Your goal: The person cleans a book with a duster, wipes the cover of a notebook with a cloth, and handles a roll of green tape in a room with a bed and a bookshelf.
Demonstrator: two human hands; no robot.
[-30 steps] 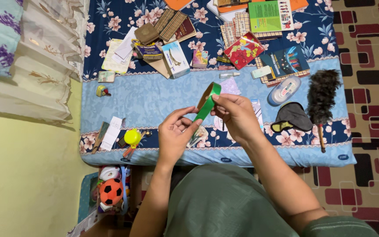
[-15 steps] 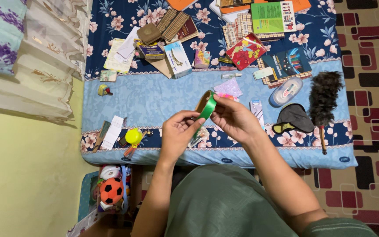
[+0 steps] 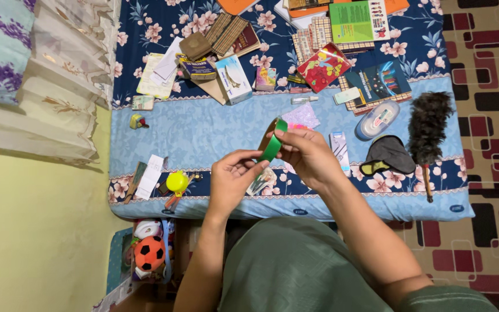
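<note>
A bed [image 3: 203,124] filled the middle, with a blue flowered sheet [image 3: 163,17]; a yellow wall [image 3: 36,231] stood on the left; a pale curtain [image 3: 59,75] hung above it; the floor on the right had a brown carpet [image 3: 486,69] with red and black squares; the light was soft and even.

Green tape roll [image 3: 272,141] — partly hidden by fingers [image 3: 284,137].

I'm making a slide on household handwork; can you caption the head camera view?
Left hand and right hand hold a roll of green tape above a cluttered blue floral mattress.
</note>
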